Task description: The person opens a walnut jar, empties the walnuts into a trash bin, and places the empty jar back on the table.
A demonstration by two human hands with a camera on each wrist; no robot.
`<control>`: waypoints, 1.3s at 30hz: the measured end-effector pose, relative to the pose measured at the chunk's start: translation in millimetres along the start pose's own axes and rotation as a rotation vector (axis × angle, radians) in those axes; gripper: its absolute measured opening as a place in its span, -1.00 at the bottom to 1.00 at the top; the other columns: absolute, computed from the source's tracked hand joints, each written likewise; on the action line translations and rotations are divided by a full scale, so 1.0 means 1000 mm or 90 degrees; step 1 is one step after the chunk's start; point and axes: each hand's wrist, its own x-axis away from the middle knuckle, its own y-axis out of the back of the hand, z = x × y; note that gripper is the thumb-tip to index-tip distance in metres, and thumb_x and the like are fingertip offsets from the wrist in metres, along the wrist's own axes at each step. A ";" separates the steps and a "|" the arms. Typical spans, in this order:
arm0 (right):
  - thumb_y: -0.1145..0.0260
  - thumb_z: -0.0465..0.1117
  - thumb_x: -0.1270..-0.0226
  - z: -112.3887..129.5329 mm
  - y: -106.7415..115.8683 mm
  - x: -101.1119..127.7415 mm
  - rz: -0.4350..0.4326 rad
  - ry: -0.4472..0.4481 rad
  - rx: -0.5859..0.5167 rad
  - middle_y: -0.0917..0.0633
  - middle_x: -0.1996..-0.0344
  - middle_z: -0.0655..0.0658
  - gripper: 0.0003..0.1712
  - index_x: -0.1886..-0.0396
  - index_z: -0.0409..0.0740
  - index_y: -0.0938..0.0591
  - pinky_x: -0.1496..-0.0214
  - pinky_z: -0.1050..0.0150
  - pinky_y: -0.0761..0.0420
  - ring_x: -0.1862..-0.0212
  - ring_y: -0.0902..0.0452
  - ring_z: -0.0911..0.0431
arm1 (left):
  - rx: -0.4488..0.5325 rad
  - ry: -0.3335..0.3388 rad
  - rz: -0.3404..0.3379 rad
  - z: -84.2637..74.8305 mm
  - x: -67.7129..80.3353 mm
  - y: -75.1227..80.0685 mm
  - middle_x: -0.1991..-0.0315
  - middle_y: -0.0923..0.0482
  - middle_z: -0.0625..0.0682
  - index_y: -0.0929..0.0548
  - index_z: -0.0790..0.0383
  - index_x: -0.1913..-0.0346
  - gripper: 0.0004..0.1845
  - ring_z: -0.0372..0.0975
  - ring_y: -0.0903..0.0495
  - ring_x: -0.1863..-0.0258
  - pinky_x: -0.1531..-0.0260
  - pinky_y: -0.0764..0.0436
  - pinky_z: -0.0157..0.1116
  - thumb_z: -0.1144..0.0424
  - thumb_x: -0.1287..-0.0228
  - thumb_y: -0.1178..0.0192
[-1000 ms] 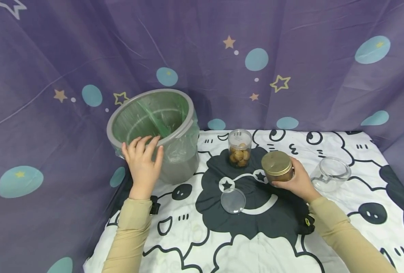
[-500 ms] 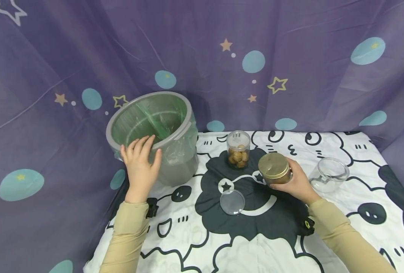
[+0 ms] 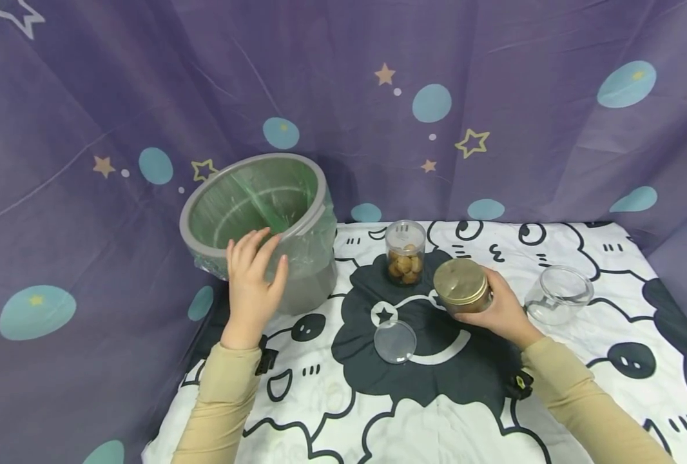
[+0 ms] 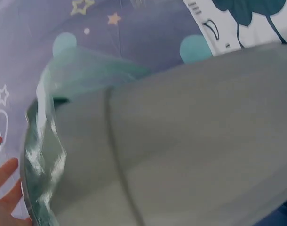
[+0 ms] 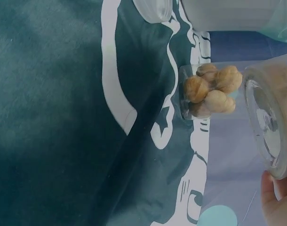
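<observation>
The left grip (image 3: 253,283) rests against the near wall of the bin (image 3: 297,283), which blocks the way ahead and to its right; the curtain (image 3: 88,193) closes its left. Behind it the tabletop (image 3: 332,412) lies open. The right grip (image 3: 497,309) holds the gold jar (image 3: 462,287) above the cloth. Just left and ahead of it stands the nut jar (image 3: 406,252), left and nearer lies the lid (image 3: 395,341), and to its right the empty jar (image 3: 558,295). Gaps run between all three.
</observation>
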 end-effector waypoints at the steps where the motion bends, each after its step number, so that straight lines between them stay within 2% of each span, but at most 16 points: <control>1: -0.66 -0.29 0.45 0.001 0.000 0.000 0.002 0.000 -0.004 -0.47 -0.08 -0.38 0.11 -0.24 -0.38 -0.34 -0.13 -0.13 -0.30 -0.13 -0.35 -0.21 | 0.009 -0.016 -0.003 -0.003 0.000 -0.002 -0.12 -0.47 0.26 -0.58 0.30 -0.06 -0.67 0.17 -0.35 -0.19 -0.30 -0.03 0.24 0.38 -0.21 -0.18; 7: -0.66 -0.29 0.47 0.007 -0.004 0.000 0.008 -0.003 -0.010 -0.47 -0.07 -0.37 0.11 -0.24 -0.35 -0.35 -0.16 -0.16 -0.29 -0.12 -0.36 -0.20 | 0.054 -0.099 -0.007 -0.018 0.003 -0.014 -0.10 -0.49 0.28 -0.59 0.31 -0.04 -0.64 0.19 -0.38 -0.15 -0.25 -0.21 0.18 0.43 -0.13 -0.21; 13: -0.66 -0.29 0.49 0.014 -0.008 -0.001 0.020 -0.003 -0.011 -0.47 -0.06 -0.35 0.09 -0.22 -0.33 -0.36 -0.15 -0.16 -0.29 -0.11 -0.36 -0.18 | 0.074 -0.139 0.022 -0.030 0.009 -0.027 -0.09 -0.51 0.28 -0.61 0.31 -0.03 -0.66 0.17 -0.42 -0.13 -0.22 -0.29 0.14 0.38 -0.16 -0.18; 20: -0.67 -0.25 0.44 0.023 -0.015 0.001 0.051 0.001 -0.015 -0.47 -0.06 -0.31 0.10 -0.24 -0.32 -0.35 -0.17 -0.18 -0.30 -0.10 -0.37 -0.16 | 0.093 -0.139 0.102 -0.043 0.016 -0.045 -0.13 -0.48 0.24 -0.60 0.25 -0.07 -0.67 0.09 -0.42 -0.15 -0.17 -0.40 -0.01 0.19 -0.36 -0.02; 24: -0.66 -0.23 0.46 0.027 -0.020 0.001 0.051 0.016 -0.014 -0.48 -0.04 -0.28 0.10 -0.24 -0.31 -0.37 -0.16 -0.16 -0.32 -0.09 -0.38 -0.13 | 0.102 -0.134 0.168 -0.053 0.019 -0.055 -0.19 -0.43 0.24 -0.56 0.21 -0.15 -0.55 0.07 -0.39 -0.19 -0.15 -0.43 0.00 0.02 -0.48 0.16; 28: -0.67 -0.23 0.52 0.031 -0.025 0.002 0.044 0.038 -0.007 -0.50 -0.01 -0.23 0.11 -0.23 -0.27 -0.39 -0.12 -0.07 -0.37 -0.05 -0.40 -0.07 | 0.101 -0.140 0.239 -0.064 0.022 -0.066 -0.24 -0.38 0.24 -0.50 0.17 -0.23 -0.38 0.05 -0.36 -0.24 -0.21 -0.37 0.00 -0.15 -0.49 0.37; 31: -0.67 -0.23 0.53 0.034 -0.027 0.002 0.048 0.051 -0.008 -0.50 -0.01 -0.22 0.12 -0.23 -0.25 -0.39 -0.11 -0.07 -0.38 -0.05 -0.40 -0.06 | 0.101 -0.147 0.278 -0.070 0.024 -0.072 -0.27 -0.36 0.23 -0.45 0.15 -0.27 -0.31 0.04 -0.34 -0.26 -0.25 -0.33 -0.01 -0.22 -0.45 0.44; 35: -0.67 -0.23 0.49 0.039 -0.028 0.002 0.064 0.053 -0.017 -0.49 -0.04 -0.21 0.12 -0.25 -0.24 -0.37 -0.13 -0.13 -0.36 -0.07 -0.38 -0.04 | 0.096 -0.164 0.313 -0.078 0.027 -0.078 -0.29 -0.32 0.20 -0.41 0.11 -0.31 -0.31 0.04 -0.33 -0.27 -0.25 -0.33 -0.01 -0.24 -0.44 0.45; 39: -0.67 -0.25 0.45 0.043 -0.030 0.003 0.077 0.050 -0.031 -0.48 -0.05 -0.20 0.11 -0.27 -0.22 -0.37 -0.14 -0.12 -0.36 -0.06 -0.37 0.00 | 0.103 -0.186 0.324 -0.084 0.030 -0.084 -0.30 -0.31 0.20 -0.40 0.09 -0.31 -0.40 0.03 -0.33 -0.28 -0.26 -0.34 -0.03 -0.18 -0.46 0.31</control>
